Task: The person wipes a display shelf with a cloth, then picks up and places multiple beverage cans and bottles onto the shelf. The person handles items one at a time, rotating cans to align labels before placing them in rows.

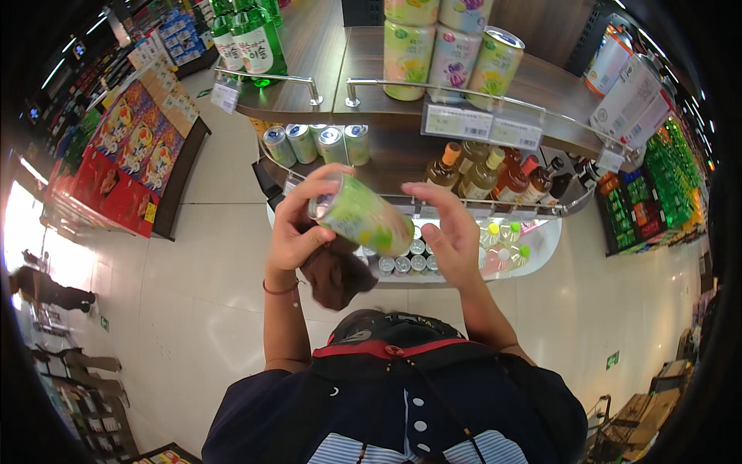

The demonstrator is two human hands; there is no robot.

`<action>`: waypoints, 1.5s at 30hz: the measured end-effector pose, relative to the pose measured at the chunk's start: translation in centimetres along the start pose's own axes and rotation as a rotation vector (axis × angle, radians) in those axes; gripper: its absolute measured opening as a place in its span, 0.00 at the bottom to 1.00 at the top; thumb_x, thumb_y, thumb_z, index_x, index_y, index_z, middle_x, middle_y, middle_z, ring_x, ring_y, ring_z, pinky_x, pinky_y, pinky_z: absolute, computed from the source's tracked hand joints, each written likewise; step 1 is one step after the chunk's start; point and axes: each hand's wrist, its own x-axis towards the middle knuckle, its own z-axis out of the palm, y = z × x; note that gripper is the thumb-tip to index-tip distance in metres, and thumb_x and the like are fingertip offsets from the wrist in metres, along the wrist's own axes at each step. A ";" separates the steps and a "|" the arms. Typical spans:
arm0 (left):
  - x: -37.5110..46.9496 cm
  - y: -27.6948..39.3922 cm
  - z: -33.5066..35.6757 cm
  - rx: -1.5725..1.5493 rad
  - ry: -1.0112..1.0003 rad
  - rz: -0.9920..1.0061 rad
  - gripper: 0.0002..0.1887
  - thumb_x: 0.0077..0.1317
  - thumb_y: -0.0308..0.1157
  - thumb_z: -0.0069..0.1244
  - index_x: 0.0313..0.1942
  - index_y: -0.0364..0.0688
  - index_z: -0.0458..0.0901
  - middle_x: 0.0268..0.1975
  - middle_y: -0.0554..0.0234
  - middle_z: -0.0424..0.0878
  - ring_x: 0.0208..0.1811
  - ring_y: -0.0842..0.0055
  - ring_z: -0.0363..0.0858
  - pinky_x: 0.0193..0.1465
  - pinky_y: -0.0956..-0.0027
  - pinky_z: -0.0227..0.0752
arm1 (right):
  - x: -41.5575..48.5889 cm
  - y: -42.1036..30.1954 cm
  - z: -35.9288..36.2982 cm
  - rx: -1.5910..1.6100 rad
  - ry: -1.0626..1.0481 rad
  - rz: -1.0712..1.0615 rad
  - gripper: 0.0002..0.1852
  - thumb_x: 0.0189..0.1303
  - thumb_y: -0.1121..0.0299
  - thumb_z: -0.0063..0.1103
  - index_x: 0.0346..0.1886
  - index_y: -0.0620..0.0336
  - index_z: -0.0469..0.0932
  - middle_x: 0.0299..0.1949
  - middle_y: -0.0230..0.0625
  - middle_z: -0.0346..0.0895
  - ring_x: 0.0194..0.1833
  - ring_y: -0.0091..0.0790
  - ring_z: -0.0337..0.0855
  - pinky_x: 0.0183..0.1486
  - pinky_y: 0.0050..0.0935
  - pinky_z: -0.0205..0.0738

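Observation:
My left hand (301,223) grips a green drink can (365,217) by its top end, the can tilted in front of the shelves. A dark brown cloth (336,272) hangs from the same hand, below the can. My right hand (449,235) is at the can's lower end with fingers apart; a small gap shows between them. Stacked drink cans (408,55) stand on the top shelf behind its metal rail. More cans (331,142) stand on the shelf below, left of several bottles (498,174). Green glass bottles (252,43) stand at the top shelf's left end.
Metal guard rails (493,98) with price tags edge the curved shelves. Below is a lit white base (545,255) with cans and plastic bottles. A red display stand (124,174) is at the left, a shelf of green packs (666,180) at the right. Two people are at the far left.

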 end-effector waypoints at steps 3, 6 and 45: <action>1.6 0.9 2.2 -0.124 -0.201 -0.104 0.28 0.60 0.33 0.65 0.59 0.34 0.77 0.67 0.41 0.70 0.65 0.64 0.73 0.63 0.63 0.70 | 0.8 -1.1 -1.0 0.526 -0.236 0.295 0.32 0.61 0.72 0.69 0.68 0.67 0.69 0.62 0.43 0.76 0.63 0.35 0.75 0.65 0.37 0.69; 2.5 0.8 3.4 -0.055 -0.244 -0.170 0.30 0.62 0.26 0.61 0.65 0.34 0.72 0.68 0.45 0.70 0.56 0.73 0.79 0.53 0.71 0.75 | 0.5 -1.7 -2.2 0.605 -0.313 0.407 0.38 0.59 0.78 0.71 0.72 0.70 0.64 0.64 0.45 0.75 0.65 0.34 0.74 0.67 0.34 0.68; 20.4 0.0 2.3 0.879 0.286 0.017 0.24 0.63 0.45 0.62 0.54 0.38 0.84 0.46 0.53 0.89 0.47 0.69 0.87 0.51 0.66 0.77 | 22.7 -2.4 -14.9 0.254 0.062 -0.164 0.34 0.73 0.53 0.57 0.76 0.53 0.59 0.44 0.23 0.77 0.37 0.15 0.67 0.40 0.18 0.66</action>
